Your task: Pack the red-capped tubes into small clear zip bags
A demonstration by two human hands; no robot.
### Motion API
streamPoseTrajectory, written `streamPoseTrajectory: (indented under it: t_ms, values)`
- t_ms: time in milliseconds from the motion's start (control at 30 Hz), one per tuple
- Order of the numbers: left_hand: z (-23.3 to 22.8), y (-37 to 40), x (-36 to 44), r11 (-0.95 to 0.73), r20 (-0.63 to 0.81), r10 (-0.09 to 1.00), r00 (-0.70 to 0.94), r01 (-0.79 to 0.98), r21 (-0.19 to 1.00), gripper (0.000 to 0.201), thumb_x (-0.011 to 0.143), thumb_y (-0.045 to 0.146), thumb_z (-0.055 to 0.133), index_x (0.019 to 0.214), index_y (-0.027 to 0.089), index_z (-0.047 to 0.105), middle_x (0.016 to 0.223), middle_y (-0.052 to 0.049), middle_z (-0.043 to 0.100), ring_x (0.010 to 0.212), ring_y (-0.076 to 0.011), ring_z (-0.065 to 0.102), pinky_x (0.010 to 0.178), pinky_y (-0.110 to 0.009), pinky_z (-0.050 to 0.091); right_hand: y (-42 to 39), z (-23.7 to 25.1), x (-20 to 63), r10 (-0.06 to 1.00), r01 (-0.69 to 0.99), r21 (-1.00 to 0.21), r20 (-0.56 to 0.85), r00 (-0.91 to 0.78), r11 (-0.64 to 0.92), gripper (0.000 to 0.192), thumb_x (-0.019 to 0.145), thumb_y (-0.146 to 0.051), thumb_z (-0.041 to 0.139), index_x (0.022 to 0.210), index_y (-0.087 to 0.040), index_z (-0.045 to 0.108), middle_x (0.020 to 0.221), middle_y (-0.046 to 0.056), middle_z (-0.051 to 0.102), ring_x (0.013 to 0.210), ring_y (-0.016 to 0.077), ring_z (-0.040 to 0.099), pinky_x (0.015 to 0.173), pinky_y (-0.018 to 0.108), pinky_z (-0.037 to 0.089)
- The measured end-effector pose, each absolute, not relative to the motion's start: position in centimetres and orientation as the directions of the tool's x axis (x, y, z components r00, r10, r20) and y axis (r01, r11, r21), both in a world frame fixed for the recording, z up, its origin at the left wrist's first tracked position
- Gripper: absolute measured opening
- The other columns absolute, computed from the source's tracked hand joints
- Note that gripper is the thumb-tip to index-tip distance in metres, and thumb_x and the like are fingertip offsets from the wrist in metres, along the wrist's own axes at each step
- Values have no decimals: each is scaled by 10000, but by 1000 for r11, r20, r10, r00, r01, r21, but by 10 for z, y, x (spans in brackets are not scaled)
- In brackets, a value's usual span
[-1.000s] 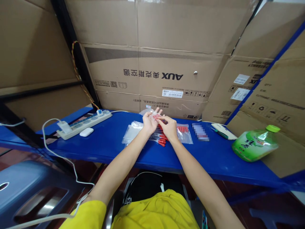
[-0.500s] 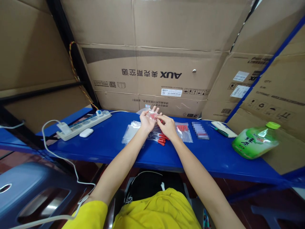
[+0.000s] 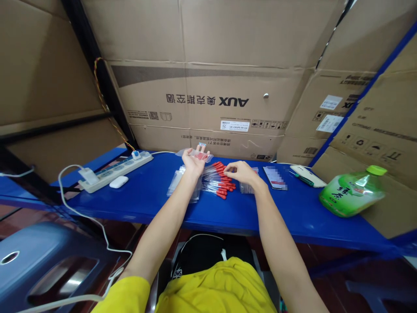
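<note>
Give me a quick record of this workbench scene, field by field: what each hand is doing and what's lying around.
left hand: holds a small clear bag, raised palm-up
right hand: rests on the pile of red-capped tubes
bag stack: flat, below the left hand
surface: blue shelf
left side: power strip, white case
right side: phone, green bottle lying down

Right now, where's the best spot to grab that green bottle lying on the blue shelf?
Probably the neck, just below the green cap. The green bottle lies on its side with the cap raised toward the upper right, so come from above and wrap fingers there.
</note>
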State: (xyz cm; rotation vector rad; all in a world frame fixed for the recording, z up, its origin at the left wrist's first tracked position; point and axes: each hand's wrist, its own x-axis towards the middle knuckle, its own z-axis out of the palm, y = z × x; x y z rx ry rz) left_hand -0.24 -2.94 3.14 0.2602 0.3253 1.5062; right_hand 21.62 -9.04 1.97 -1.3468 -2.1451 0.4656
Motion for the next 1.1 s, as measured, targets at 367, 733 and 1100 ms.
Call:
streamPoseTrajectory:
  t_ms: [367, 733, 1100]
  values:
    - [33, -32, -4, -5, 9, 1000, -2, -953, 302, 343, 853, 281, 471, 1170, 226, 592, 1315, -122, 668, 1334, -285, 608, 1104, -547, 499, -97, 16, 208, 926, 728, -627, -27, -376, 277, 116, 715, -286, 841, 765, -194, 791, 700, 13, 758, 627, 148, 659, 581, 236, 449]
    - [37, -33, -12, 18, 46, 998, 31, -964, 265, 502, 862, 339, 419, 1323, 187, 545, 1352, -177, 624, 1307, -289, 619, 1044, -507, 554, -95, 15, 220, 935, 720, -658, -66, -348, 221, 124, 700, -112, 694, 660, -207, 764, 652, -9, 754, 649, 153, 702, 630, 227, 490]
    - [38, -32, -16, 27, 62, 997, 45, -964, 265, 532, 870, 364, 412, 1360, 193, 529, 1369, -184, 606, 1339, -312, 593, 1060, -511, 545, -96, 24, 217, 910, 692, -595, 325, -257, 408, 78, 748, -187, 684, 785, -202, 751, 754, -1, 756, 693, 156, 676, 652, 248, 479]
